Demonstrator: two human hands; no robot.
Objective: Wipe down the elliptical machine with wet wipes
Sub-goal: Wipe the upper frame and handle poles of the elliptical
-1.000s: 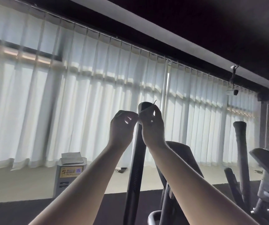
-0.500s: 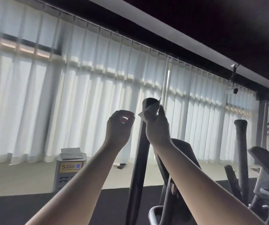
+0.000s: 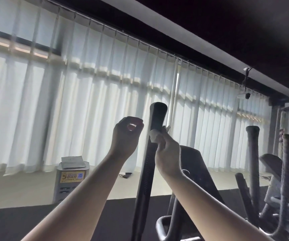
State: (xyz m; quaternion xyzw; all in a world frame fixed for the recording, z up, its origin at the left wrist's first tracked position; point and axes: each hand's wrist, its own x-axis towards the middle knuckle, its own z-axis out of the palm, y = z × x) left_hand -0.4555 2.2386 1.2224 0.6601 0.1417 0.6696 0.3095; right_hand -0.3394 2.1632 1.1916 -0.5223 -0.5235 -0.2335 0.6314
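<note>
Right hand (image 3: 166, 150): fingers curled round a bunched white wet wipe (image 3: 153, 136), pressing it against the black upright handlebar (image 3: 157, 115) of the dark elliptical machine (image 3: 173, 216), a little below the bar's rounded top end. One corner of the wipe pokes out past the bar on the right.

Left hand (image 3: 126, 134): raised just beside the bar on its left, apart from it. Fingers curled in, thumb and forefinger tips meeting in a ring with window light showing through. Nothing seen in it.

Behind the right forearm, the machine's slanted dark console (image 3: 203, 171).

Further right, well apart: two more upright handles with grey wrapped grips (image 3: 253, 153) on neighbouring machines.

Left, on the pale floor near the window: a grey box-shaped charging kiosk (image 3: 65, 188). Its yellow label (image 3: 72, 176) carries a large "5", then Chinese characters too small to read surely, and a blue QR square. A flat white wipe pack (image 3: 73, 161) lies on the kiosk top.

Backdrop: white pleated curtains (image 3: 70, 101) across the full window wall. A small ceiling-hung security camera (image 3: 244, 95) upper right.
</note>
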